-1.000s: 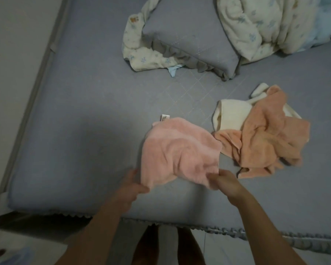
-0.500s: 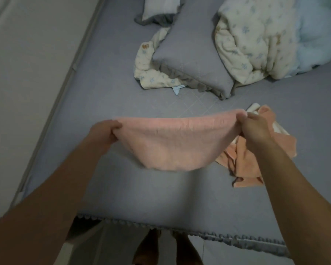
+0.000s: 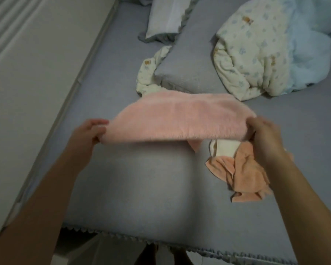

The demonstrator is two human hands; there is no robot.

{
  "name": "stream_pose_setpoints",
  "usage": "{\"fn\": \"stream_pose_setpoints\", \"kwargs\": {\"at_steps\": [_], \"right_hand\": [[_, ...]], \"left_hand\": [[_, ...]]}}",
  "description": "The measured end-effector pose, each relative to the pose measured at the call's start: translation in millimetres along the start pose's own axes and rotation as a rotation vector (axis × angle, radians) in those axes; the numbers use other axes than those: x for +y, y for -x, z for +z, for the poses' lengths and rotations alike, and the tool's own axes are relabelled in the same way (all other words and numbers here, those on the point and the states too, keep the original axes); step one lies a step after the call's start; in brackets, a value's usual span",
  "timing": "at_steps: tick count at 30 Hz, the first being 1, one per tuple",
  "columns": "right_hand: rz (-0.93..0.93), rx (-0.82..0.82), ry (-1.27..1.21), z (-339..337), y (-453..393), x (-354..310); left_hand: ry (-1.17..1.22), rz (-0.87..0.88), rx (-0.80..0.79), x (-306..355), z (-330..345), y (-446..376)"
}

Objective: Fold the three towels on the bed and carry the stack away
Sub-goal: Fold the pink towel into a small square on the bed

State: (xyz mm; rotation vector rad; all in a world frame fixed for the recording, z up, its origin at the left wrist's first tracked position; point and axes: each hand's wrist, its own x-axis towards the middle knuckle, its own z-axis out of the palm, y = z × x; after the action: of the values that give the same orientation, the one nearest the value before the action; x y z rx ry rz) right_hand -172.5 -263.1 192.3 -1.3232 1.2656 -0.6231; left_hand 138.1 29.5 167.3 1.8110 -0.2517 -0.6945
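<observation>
Head view looks down over my forearms at the grey bed (image 3: 141,188), and I have the pink towel (image 3: 180,119) stretched between my two hands above the mattress, roughly at the centre of the frame. My left hand (image 3: 88,134), at about nine o'clock from the towel's middle, is closed with thumb and fingers pinching the left end; my right hand (image 3: 266,136), at three o'clock, is closed over the right end, its fingertips hidden behind the cloth. The towel seems already doubled, with a loose corner hanging under it near five o'clock. To do this fold well, I judge I should keep both ends level and taut, get that drooping corner lined up with the rest, then lower the piece flat onto the bare sheet at six o'clock before bringing the ends together. The orange towel (image 3: 245,176) and the cream towel (image 3: 224,148) lie crumpled together below my right wrist, unfolded, so I should set the pink one down clear of them. Beyond the towel at twelve o'clock sits a grey pillow (image 3: 189,73), well apart from my working space.
</observation>
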Motion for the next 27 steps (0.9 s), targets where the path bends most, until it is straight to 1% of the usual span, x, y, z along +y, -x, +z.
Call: {"fn": "stream_pose_setpoints", "kwargs": {"at_steps": [2,4,6,8,9,10,11,12,14,16,18,19,21,22,23,24,25,26,27], "right_hand": [[0.105,-0.040,0.139,-2,21,48],[0.277,-0.121,0.281,-4,47,104],[0.440,-0.240,0.449,-6,64,163],[0.596,-0.399,0.627,-10,76,217],[0.646,-0.473,0.694,-9,82,238],[0.677,-0.539,0.746,-7,87,255],[0.686,-0.587,0.784,-5,91,267],[0.680,-0.612,0.804,-1,91,277],[0.600,-0.583,0.804,8,83,292],[0.496,-0.479,0.801,20,69,297],[0.371,-0.342,0.800,33,50,298],[0.310,-0.284,0.828,40,39,297],[0.146,-0.216,0.878,56,17,292],[0.064,-0.195,0.859,66,5,289],[0.023,-0.170,0.809,78,-6,282],[0.039,-0.143,0.720,90,-16,277],[0.104,-0.107,0.639,100,-27,270],[0.188,-0.072,0.596,108,-36,267],[0.247,-0.070,0.624,113,-44,263]], "left_hand": [[-0.141,-0.157,0.016,-56,2,9],[-0.348,-0.345,-0.046,-113,6,29],[-0.592,-0.508,-0.199,-165,9,53],[-0.792,-0.605,-0.420,-208,10,73],[-0.845,-0.635,-0.516,-225,10,80],[-0.878,-0.647,-0.579,-239,11,84],[-0.892,-0.652,-0.600,-249,12,84],[-0.869,-0.642,-0.571,-255,16,83],[-0.741,-0.572,-0.390,-265,29,71],[-0.630,-0.462,-0.208,-264,47,50],[-0.639,-0.337,-0.130,-257,65,19],[-0.660,-0.260,-0.125,-254,73,3],[-0.679,-0.129,-0.171,-248,90,-28],[-0.688,-0.099,-0.209,-247,98,-40],[-0.714,-0.088,-0.245,-247,105,-51],[-0.766,-0.081,-0.270,-248,112,-60],[-0.856,-0.073,-0.291,-250,117,-67],[-0.983,-0.049,-0.324,-250,120,-72],[-1.115,-0.027,-0.364,-249,122,-74]]}}
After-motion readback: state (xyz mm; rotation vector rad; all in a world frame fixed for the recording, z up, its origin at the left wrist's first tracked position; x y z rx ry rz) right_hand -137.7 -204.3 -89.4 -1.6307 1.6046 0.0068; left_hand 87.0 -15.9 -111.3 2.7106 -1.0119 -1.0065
